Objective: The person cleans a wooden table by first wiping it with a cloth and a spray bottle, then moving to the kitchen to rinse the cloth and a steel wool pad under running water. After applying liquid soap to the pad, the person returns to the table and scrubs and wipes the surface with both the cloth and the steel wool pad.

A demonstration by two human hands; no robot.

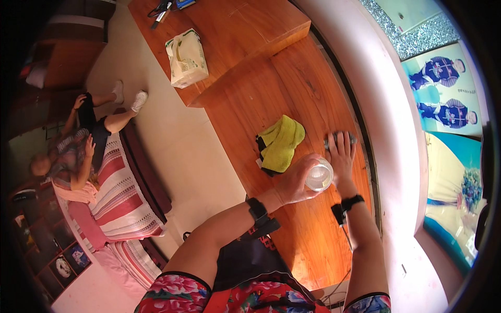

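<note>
My left hand (299, 182) grips a clear glass or plastic jar (319, 177), its round rim facing the camera, above a wooden table (313, 234). To the right, my right hand (341, 156) lies on the tabletop with its fingers over a dark grey cloth or scrubbing pad (353, 138). A folded yellow-green towel (282, 144) with dark edges rests on the wood just beyond my left hand. Both wrists wear black bands with small devices.
A tissue pack (187, 58) stands on a raised wooden section (250, 23), near a pen and cables. The wall (375, 98) with pictures borders the right. A person (78, 148) sits on a covered sofa (113, 191) at the left.
</note>
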